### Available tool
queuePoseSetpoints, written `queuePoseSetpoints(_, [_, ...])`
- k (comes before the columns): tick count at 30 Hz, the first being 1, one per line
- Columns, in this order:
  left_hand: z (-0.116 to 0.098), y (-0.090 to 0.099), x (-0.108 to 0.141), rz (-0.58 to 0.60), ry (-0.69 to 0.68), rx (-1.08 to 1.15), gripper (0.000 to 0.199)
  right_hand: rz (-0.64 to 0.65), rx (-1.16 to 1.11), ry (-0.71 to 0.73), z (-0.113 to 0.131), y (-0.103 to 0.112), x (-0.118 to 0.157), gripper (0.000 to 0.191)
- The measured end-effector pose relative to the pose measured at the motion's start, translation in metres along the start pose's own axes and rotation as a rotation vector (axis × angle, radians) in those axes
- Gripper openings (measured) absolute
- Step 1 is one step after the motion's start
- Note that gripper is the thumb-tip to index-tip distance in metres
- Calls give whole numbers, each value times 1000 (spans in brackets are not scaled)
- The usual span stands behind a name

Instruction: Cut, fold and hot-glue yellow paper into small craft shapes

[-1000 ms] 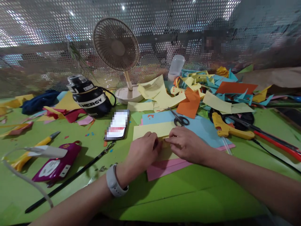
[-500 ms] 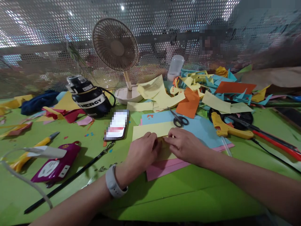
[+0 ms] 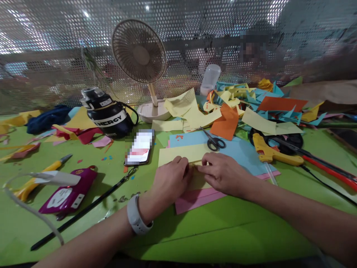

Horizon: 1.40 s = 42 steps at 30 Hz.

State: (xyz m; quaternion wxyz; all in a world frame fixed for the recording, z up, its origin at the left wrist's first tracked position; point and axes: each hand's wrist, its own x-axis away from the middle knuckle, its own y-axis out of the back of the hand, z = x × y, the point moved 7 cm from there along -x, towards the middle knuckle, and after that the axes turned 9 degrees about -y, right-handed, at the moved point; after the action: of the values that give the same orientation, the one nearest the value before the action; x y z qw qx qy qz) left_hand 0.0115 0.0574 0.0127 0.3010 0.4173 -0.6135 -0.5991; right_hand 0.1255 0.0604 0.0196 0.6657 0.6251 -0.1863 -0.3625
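Observation:
My left hand [image 3: 173, 176], with a pale watch band [image 3: 137, 216] at the wrist, is curled closed over a sheet of pale yellow paper [image 3: 178, 154]. Facing it, my right hand [image 3: 220, 171] has thumb and index finger drawn together on the same paper, close to the left fingertips. A small bit of yellow shows between the hands; its exact shape is hidden by my fingers. Under the yellow sheet lie pink paper [image 3: 189, 204] and light blue paper [image 3: 240, 154]. Black-handled scissors [image 3: 214, 141] rest on the blue paper just beyond my right hand.
Right of the papers lie a yellow glue gun [image 3: 275, 154] and a red-and-black tool [image 3: 320, 162]. Left are a phone [image 3: 140, 147], purple power strip [image 3: 67, 195] and yellow-handled cutter [image 3: 46, 173]. Behind stand a black bottle [image 3: 108, 117], a fan [image 3: 139, 52] and scrap paper [image 3: 237, 93].
My right index finger has straightened slightly towards the left fingertips, and its knuckles have shifted a little right. The whole view has moved slightly. Both hands remain on the yellow paper.

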Motion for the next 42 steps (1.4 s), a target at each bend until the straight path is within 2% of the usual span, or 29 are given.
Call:
queuePoseSetpoints(3, [-7, 7, 5, -25, -69, -92, 24, 7, -3, -1, 0, -1, -1, 19])
queuePoseSetpoints(6, [-25, 11, 15, -56, -263, -183, 18, 20, 4, 4, 1, -1, -1, 20])
queuePoseSetpoints(9, [-38, 12, 29, -168, -386, -181, 30, 38, 3, 0, 1, -1, -1, 22])
queuePoseSetpoints(13, [-37, 1, 38, -199, -354, -139, 54, 49, -5, -12, 0, -1, -2, 25])
queuePoseSetpoints(16, [-36, -3, 39, -192, -347, -125, 61, 44, -21, -14, 0, -1, -3, 26])
queuePoseSetpoints(21, [-38, -2, 40, -210, -380, -144, 61, 41, -41, -27, -2, -3, -3, 26])
queuePoseSetpoints(29, [-38, -5, 39, -105, -350, -112, 65, 55, -94, -86, -6, -3, -5, 26])
queuePoseSetpoints(38, [-34, -5, 37, -51, -316, -81, 68, 30, -152, -141, -13, 2, -4, 26])
queuePoseSetpoints(42, [-34, -4, 37, -66, -311, -97, 68, 16, -185, -147, -15, 3, -4, 26])
